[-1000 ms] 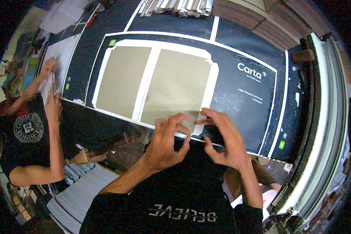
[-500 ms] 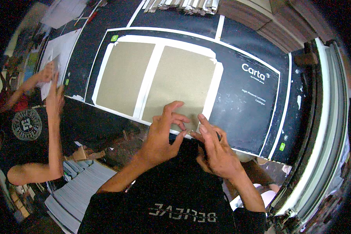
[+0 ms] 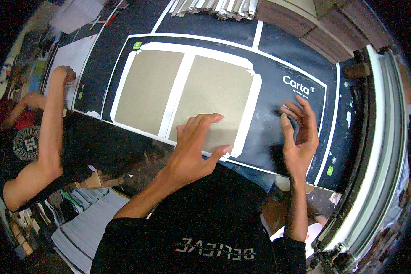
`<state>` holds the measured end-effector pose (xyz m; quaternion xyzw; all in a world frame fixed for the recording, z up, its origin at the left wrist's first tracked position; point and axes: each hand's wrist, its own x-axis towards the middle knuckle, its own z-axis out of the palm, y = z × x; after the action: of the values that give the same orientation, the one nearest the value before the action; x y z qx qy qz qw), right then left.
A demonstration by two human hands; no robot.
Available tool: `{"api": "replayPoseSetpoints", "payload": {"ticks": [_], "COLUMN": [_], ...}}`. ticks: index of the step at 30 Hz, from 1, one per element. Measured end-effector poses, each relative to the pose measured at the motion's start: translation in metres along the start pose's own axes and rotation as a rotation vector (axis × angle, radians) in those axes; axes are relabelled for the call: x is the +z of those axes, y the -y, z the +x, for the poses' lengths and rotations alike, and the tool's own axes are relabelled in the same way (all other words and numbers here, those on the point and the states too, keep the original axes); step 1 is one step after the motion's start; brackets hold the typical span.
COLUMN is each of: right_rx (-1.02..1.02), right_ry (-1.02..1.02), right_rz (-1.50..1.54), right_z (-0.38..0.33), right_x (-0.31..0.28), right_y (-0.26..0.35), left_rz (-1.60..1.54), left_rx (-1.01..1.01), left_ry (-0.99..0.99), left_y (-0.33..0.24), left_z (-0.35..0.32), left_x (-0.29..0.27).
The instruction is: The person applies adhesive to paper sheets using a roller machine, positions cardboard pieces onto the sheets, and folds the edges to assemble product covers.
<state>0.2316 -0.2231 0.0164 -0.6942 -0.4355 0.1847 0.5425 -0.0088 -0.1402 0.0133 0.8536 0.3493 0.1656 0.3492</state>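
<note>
A book cover lies flat before me, with two tan boards (image 3: 214,91) framed by white folded edges and a white strip (image 3: 175,93) between them. My left hand (image 3: 192,148) spreads over the near end of the right board. Its thumb is at the cover's near right corner, where a small ruffled white bit (image 3: 226,155) shows; the fingers are apart. Out to the right, my right hand (image 3: 301,137) is above the black printed sheet (image 3: 269,123) with fingers bent and apart. Nothing clear shows in it, though a small pale spot lies by its fingertips.
At the left, a co-worker's arm (image 3: 52,123) reaches over a white sheet (image 3: 68,57). A bundle of thin strips (image 3: 214,8) lies at the far edge. Along the right side runs a long white-and-grey metal bar (image 3: 381,150). Stacked sheets (image 3: 93,228) sit low at the left.
My right hand has left the cover's near edge and moved right and away from me over the black sheet. My left hand stays near the corner, its fingers spread wider. The co-worker's arm has shifted.
</note>
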Motion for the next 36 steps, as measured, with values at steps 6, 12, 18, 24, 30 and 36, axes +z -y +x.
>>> {"api": "replayPoseSetpoints", "payload": {"ticks": [6, 12, 18, 24, 30, 36], "right_rx": [0.047, 0.078, 0.064, 0.062, 0.038, 0.017], "right_ry": [-0.070, -0.099, -0.108, -0.115, -0.115, -0.117], "right_rz": [-0.073, -0.032, -0.053, -0.059, -0.071, -0.073], "right_z": [-0.008, -0.009, -0.010, -0.010, -0.010, -0.009], "right_x": [0.006, 0.007, 0.007, 0.006, 0.008, 0.008], "right_y": [-0.023, -0.024, -0.025, -0.024, -0.027, -0.026], "left_rz": [0.003, 0.028, 0.000, -0.014, 0.007, -0.192], "left_rx": [-0.081, -0.050, -0.043, -0.004, 0.014, -0.045], "left_ry": [0.045, 0.016, 0.048, 0.069, 0.042, 0.097], "left_y": [-0.012, -0.002, -0.001, 0.003, 0.008, 0.014], "left_z": [0.000, 0.001, 0.010, 0.012, 0.012, 0.018], "left_x": [0.000, 0.010, 0.005, 0.001, 0.002, -0.007]}}
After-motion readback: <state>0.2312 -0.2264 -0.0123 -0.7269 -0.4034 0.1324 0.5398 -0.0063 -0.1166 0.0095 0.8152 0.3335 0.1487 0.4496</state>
